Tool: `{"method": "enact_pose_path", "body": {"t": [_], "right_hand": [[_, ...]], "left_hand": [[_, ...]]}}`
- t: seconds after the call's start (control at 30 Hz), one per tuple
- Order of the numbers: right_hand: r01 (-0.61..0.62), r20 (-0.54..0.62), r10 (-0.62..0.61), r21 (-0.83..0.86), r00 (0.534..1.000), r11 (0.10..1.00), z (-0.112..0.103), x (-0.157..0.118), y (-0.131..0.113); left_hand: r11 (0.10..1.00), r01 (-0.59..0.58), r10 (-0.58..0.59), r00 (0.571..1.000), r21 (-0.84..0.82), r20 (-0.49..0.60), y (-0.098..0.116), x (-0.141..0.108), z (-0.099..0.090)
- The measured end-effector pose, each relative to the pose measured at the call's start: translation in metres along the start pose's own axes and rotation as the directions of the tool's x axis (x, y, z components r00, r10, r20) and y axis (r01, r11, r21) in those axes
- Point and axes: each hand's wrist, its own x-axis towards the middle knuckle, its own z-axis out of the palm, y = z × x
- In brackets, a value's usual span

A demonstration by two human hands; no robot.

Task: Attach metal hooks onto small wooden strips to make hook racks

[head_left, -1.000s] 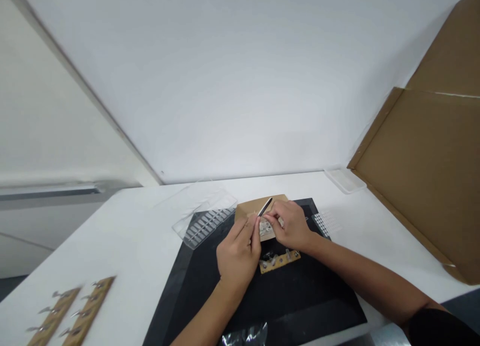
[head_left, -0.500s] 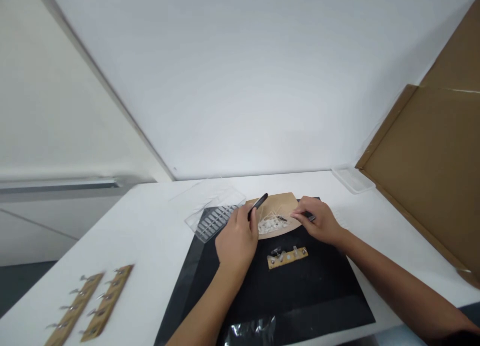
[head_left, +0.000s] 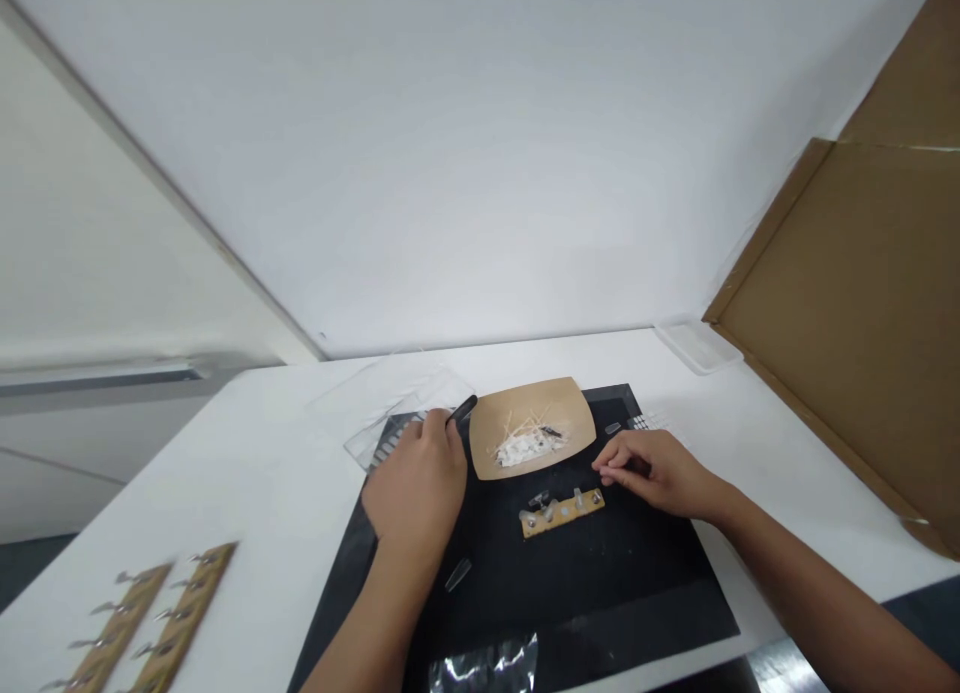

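My left hand (head_left: 418, 478) is closed around a slim black pen-like tool (head_left: 463, 409), its dark end sticking out past the thumb. It rests over the clear nail-tip case (head_left: 367, 441). My right hand (head_left: 651, 470) is pinched over the black mat (head_left: 600, 583); whatever its fingertips hold is too small to make out. Just left of it lies a short yellow strip (head_left: 564, 513) bearing small holders and clear nail tips. Behind this strip, a tan tray (head_left: 574, 403) holds white bits, thin sticks and a dark piece. Loose clear nail tips (head_left: 458, 574) lie on the mat.
Two yellow strips (head_left: 178, 628) with upright metal pegs lie at the left of the white table (head_left: 262, 473). A translucent container (head_left: 699, 346) sits at the back right beside a cardboard panel (head_left: 840, 343). Shiny clear film (head_left: 484, 665) covers the mat's front.
My left hand has moved left with the black tool, away from the tray. My right hand has left the tray and come down toward the short strip. The view has shifted slightly.
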Motion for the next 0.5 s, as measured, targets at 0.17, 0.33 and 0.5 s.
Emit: {"method": "enact_pose_path", "body": {"t": [0.17, 0.33, 0.5], "right_hand": [[0.034, 0.022, -0.035, 0.064, 0.999, 0.997, -0.002, 0.002, -0.004], [0.051, 0.07, -0.061, 0.136, 0.996, 0.989, -0.005, 0.004, 0.004], [0.067, 0.121, -0.086, 0.154, 0.989, 0.986, 0.002, 0.004, 0.006]], "left_hand": [[1.0, -0.024, 0.024, 1.0, 0.011, -0.012, 0.006, -0.004, 0.0], [0.999, -0.047, 0.046, 0.998, -0.007, -0.047, 0.008, -0.006, 0.003], [0.997, -0.077, 0.077, 0.992, 0.0, -0.1, 0.009, -0.009, 0.006]]}}
